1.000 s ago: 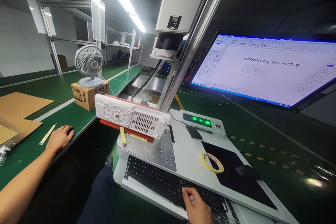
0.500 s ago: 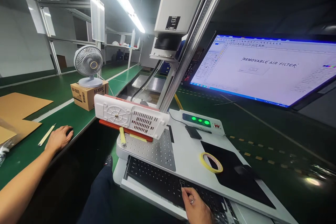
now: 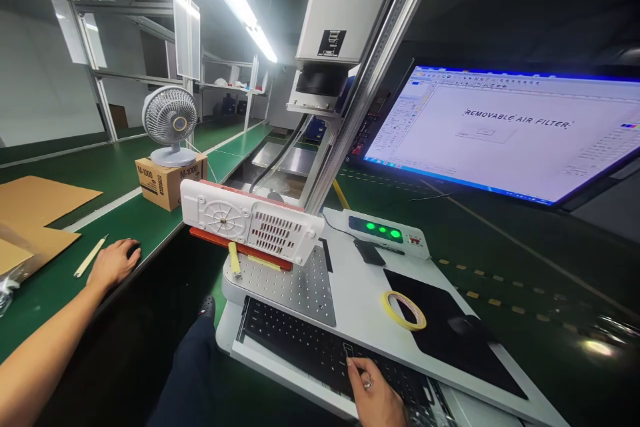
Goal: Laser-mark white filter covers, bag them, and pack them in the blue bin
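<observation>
My left hand (image 3: 115,263) lies palm down on the green bench (image 3: 160,230), fingers apart and holding nothing. Beside it is a pale yellow utility knife (image 3: 91,257). Over the black keyboard (image 3: 295,340) in the pull-out tray, my right hand (image 3: 376,393) is closed in a pinch. A thin loop-shaped outline shows at its fingertips and a shiny bit between the fingers; what it holds is too small to name. In front stands a white plastic panel (image 3: 250,221) with a slotted grille, leaning on a red-orange support above the perforated metal plate (image 3: 305,287).
A laser marking head (image 3: 345,20) hangs on a column above the panel. At right are a monitor (image 3: 500,133), a yellow tape roll (image 3: 404,310) and a black mouse (image 3: 467,325). A fan (image 3: 170,121) stands on a cardboard box (image 3: 170,183); cardboard sheets (image 3: 45,203) lie left.
The view has shifted very slightly. Both hands stay in nearly the same place and pose, and the panel has not moved.
</observation>
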Demonstrator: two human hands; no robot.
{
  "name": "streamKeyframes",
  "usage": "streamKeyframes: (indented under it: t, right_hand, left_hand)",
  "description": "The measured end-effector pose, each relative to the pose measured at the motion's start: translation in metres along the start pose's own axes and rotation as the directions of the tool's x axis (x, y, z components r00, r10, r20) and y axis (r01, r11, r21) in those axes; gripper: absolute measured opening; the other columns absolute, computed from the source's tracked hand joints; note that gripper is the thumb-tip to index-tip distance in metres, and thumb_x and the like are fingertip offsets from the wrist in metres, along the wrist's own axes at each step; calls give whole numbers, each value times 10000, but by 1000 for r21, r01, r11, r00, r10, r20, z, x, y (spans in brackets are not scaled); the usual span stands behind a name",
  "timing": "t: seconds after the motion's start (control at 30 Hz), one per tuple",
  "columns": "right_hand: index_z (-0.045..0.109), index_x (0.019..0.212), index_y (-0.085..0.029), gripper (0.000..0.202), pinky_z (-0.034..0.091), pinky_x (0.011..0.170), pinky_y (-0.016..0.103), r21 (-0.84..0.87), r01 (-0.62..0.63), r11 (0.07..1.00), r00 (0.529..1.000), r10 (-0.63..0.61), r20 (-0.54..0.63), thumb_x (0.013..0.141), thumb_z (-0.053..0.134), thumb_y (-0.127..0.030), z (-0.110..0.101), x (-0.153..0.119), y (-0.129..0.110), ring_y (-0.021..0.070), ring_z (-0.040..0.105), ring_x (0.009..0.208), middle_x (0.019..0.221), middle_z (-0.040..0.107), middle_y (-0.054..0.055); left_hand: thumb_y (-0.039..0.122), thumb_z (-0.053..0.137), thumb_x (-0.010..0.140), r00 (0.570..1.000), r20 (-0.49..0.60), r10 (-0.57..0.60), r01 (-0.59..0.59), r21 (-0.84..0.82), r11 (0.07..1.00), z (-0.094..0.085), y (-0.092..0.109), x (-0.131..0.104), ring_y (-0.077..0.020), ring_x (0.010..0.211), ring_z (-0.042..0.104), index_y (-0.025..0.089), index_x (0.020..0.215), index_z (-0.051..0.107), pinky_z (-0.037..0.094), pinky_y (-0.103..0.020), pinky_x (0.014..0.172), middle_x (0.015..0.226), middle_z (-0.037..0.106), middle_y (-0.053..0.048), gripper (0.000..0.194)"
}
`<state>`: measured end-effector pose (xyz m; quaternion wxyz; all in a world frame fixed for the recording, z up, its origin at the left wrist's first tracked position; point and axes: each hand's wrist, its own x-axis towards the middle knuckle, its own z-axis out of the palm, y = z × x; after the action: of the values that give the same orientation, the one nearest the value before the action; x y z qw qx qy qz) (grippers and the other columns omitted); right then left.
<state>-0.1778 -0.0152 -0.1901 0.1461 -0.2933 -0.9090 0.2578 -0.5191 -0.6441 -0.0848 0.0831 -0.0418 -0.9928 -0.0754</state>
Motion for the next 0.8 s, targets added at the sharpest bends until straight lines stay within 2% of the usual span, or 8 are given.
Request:
streamKeyframes:
  t: [0.2, 0.5, 0.8]
  right_hand:
    - [688, 913, -310, 490, 501, 622, 348, 6, -6, 1000, 1000, 6, 22, 926, 403, -709, -7, -1, -9, 301, 755, 718, 752, 749, 50]
    - [684, 925, -317, 497, 490, 639, 351, 17, -29, 999, 1000, 29, 12, 945, 401, -725, 4, 1, 4, 300, 740, 725, 761, 738, 42]
    - [685, 932, -315, 508, 490, 644, 360, 15, -32, 999, 999, 31, 18, 927, 389, -728, 1, 1, 1, 313, 750, 743, 772, 747, 51]
  left_hand:
    - [536, 276, 1024, 999, -34, 15, -15, -10, 1000, 3, -2, 1, -399, 1383, 639, 155, 1352, 724, 489, -567, 1182, 1470, 704, -193, 673]
    - [537, 256, 1028, 1000, -12, 11, -11, 20, 1000, 0, -1, 1, -390, 1390, 636, 160, 1366, 713, 490, -536, 1184, 1483, 700, -178, 682]
    - [544, 231, 1020, 1000, 4, 2, -2, 11, 1000, -1, 2, 0, -403, 1409, 620, 144, 1383, 699, 480, -560, 1194, 1493, 687, -189, 715]
